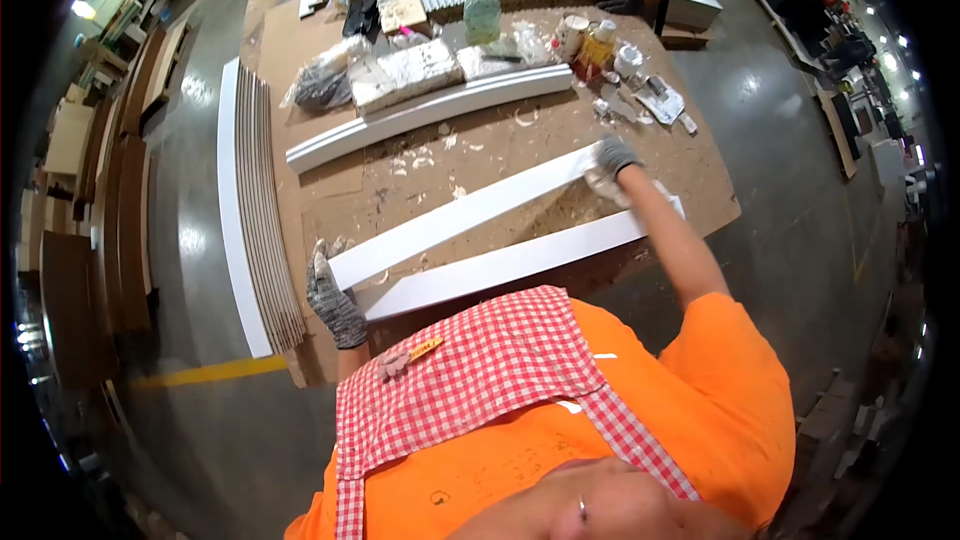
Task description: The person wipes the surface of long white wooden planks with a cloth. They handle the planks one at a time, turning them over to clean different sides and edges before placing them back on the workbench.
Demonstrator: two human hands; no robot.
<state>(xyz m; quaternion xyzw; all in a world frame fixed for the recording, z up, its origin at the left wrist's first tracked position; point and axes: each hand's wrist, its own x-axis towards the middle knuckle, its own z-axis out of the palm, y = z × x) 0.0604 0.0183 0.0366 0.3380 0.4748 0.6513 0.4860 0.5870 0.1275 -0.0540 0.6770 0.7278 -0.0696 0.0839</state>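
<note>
Long white-painted wooden moulding strip (470,215) is laid diagonally across the dusty brown particle-board surface (700,155), just above a second white flat board (510,265); shavings are scattered about it, so the rubbing seems partly done, though how much is left cannot be told. Its near end is steadied by the left hand (330,295), fingers curled in a grey knitted glove, while the right hand (608,165), arm outstretched, is pressed closed on a pale pad at the far end.

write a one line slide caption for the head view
Gloved left hand steadies one end of a long white strip while the gloved right hand presses its far end on a cluttered workbench.
</note>
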